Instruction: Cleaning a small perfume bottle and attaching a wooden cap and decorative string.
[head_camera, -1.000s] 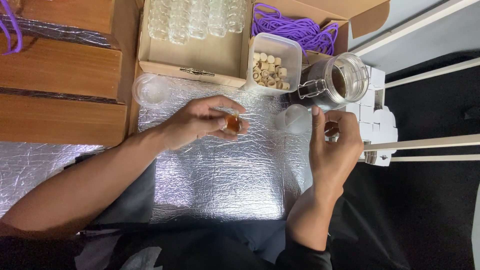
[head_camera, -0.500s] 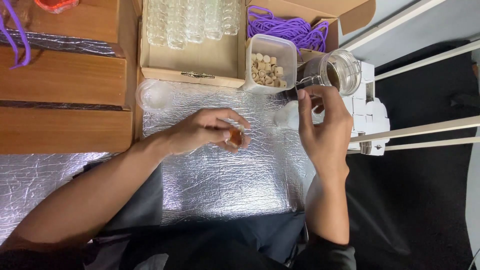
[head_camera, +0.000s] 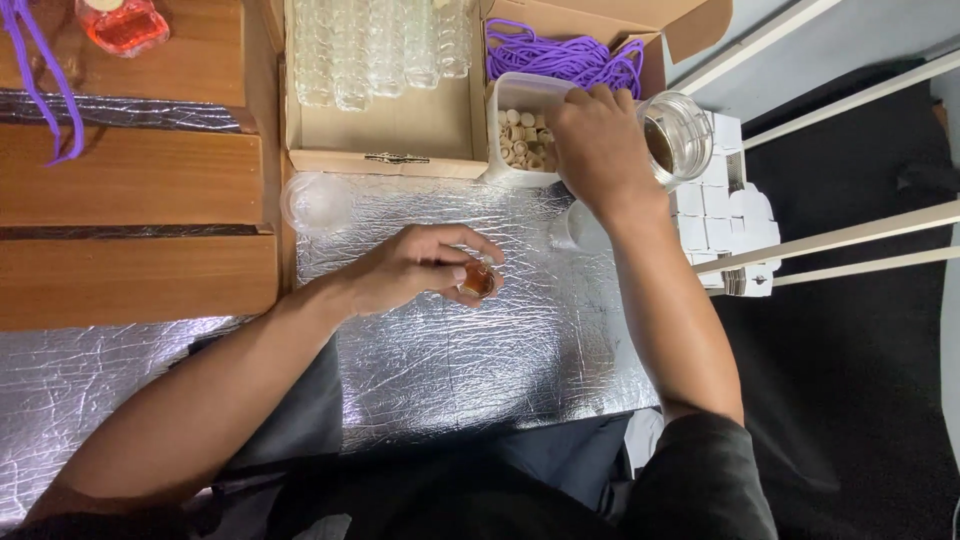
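Corking step: left hand (head_camera: 415, 268) pinches small amber-filled glass vial (head_camera: 477, 279); right hand (head_camera: 598, 140) fingers curled into clear plastic tub of cork stoppers (head_camera: 520, 125), grip unclear. Next needs one cork, seated squarely.

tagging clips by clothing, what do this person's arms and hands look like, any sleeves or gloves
Both hands are bare: no gloves, rings or watch show on the left hand or the right hand. The forearms are uncovered. A short black sleeve covers the right upper arm; dark fabric sits near the left elbow.
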